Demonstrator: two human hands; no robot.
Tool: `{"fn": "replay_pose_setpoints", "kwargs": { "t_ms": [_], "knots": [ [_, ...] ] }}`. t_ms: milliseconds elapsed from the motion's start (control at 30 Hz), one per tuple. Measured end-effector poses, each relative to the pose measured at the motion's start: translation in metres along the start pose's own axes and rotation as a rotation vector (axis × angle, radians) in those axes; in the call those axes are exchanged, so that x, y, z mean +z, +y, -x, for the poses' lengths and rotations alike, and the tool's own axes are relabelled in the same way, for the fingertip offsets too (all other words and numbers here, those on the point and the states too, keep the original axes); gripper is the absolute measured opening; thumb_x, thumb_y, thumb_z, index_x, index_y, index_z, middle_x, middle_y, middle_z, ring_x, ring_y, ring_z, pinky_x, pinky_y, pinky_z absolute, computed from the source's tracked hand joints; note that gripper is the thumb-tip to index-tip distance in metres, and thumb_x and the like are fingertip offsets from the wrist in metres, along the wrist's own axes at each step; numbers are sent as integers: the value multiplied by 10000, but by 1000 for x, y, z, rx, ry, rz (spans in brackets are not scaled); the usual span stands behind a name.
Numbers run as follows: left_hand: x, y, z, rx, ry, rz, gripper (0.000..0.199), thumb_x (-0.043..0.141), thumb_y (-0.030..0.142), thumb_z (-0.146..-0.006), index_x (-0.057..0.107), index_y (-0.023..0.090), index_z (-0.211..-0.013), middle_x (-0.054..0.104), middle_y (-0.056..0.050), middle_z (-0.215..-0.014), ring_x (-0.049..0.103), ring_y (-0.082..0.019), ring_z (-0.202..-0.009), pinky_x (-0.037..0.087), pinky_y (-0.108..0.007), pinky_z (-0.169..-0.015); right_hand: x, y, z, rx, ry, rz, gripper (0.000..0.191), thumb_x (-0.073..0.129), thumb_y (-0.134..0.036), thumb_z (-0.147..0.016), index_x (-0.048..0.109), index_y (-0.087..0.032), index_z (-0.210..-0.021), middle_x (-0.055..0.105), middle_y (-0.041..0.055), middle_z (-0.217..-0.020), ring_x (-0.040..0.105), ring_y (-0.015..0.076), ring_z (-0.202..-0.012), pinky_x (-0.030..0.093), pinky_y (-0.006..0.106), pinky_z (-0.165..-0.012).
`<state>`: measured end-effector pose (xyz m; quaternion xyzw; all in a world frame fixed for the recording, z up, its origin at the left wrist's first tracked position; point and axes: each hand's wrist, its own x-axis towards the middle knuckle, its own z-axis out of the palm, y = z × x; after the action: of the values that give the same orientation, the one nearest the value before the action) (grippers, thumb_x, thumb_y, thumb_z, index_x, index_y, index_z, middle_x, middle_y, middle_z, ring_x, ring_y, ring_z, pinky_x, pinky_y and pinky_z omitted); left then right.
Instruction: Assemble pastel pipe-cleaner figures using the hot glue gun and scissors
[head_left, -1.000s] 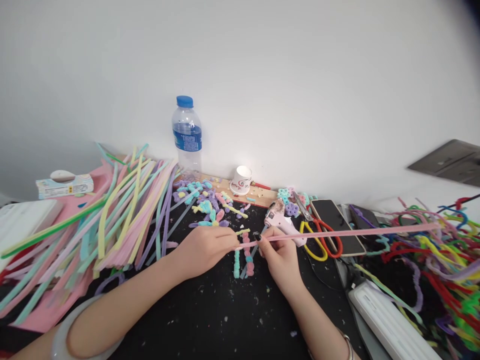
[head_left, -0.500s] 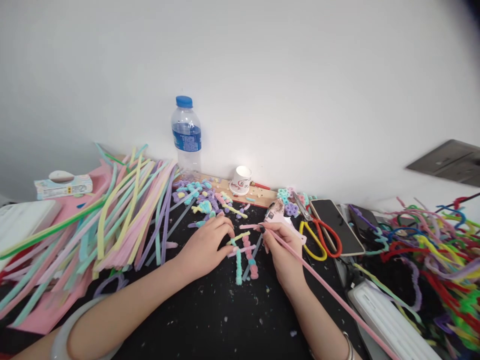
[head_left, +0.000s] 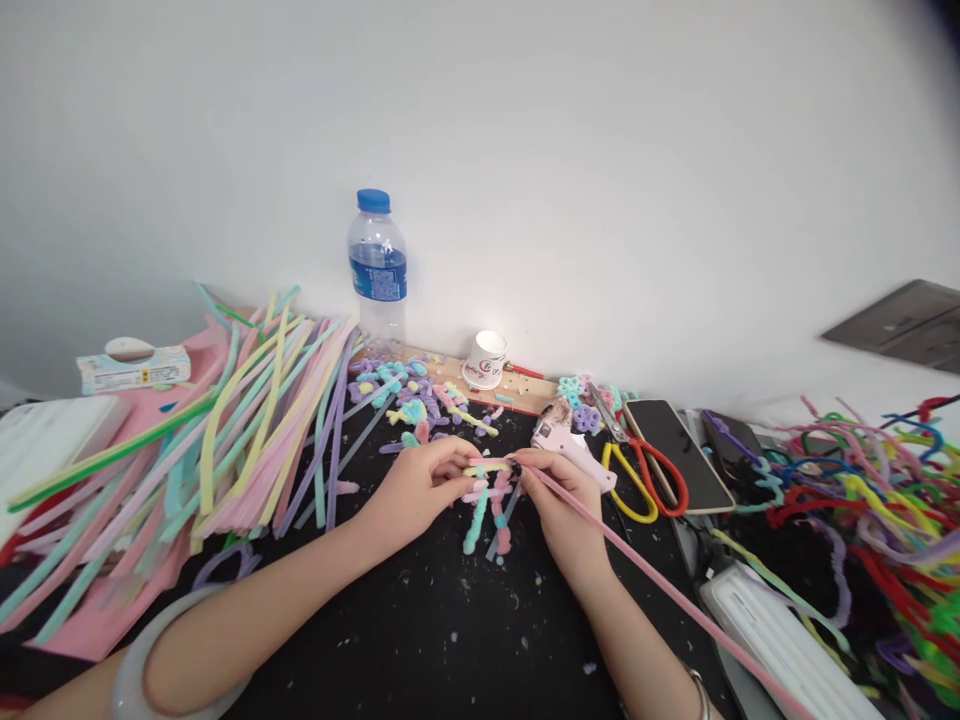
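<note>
Over the black mat, my left hand (head_left: 424,492) pinches a small pipe-cleaner frame at its upper left. The pipe-cleaner frame (head_left: 474,522) has a teal coiled leg, a pink coiled leg with teal bits, a pink crossbar and a yellow strip on top. My right hand (head_left: 564,505), fingers closed, grips a long pink pipe cleaner (head_left: 660,590) near its tip. That tip lies along the yellow strip, close to my left fingers. The rest of the strand trails toward the lower right. A pale pink glue gun (head_left: 566,440) lies just beyond my right hand.
Loose pastel pipe cleaners (head_left: 255,440) cover the left side. A water bottle (head_left: 377,265) and paper cup (head_left: 486,360) stand by the wall. Scissors (head_left: 646,478), a phone (head_left: 679,455), a white power strip (head_left: 780,640) and tangled coloured pipe cleaners (head_left: 885,520) lie rightward.
The pink pipe cleaner's tip has come against the top of the frame. My left fingers have closed in on it, and the frame's legs have tilted.
</note>
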<state>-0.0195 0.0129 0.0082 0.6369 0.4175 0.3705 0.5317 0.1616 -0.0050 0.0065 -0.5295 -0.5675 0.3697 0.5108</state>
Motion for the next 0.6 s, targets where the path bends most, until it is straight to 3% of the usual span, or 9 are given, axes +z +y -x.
{"fn": "replay_pose_setpoints", "kwargs": {
  "t_ms": [300,600],
  "knots": [
    [-1,-1,-1,-78,-2,80,225,604,153,-747,587,180,-970,704,-19,-863,655,-169,-813,504,-251,-713,-3,3,0,-52,-56,10,127,603,-142,-758,702,-220,-776,673,24,-819,608,160,-733,487,269,-660],
    [-4,-3,1,6,65,-44,207,606,263,-782,693,184,-953,726,-35,-970,662,-196,-877,538,-255,-745,-4,3,-3,-78,-68,15,148,604,-121,-758,708,-223,-779,677,24,-809,609,165,-762,486,275,-697]
  ]
}}
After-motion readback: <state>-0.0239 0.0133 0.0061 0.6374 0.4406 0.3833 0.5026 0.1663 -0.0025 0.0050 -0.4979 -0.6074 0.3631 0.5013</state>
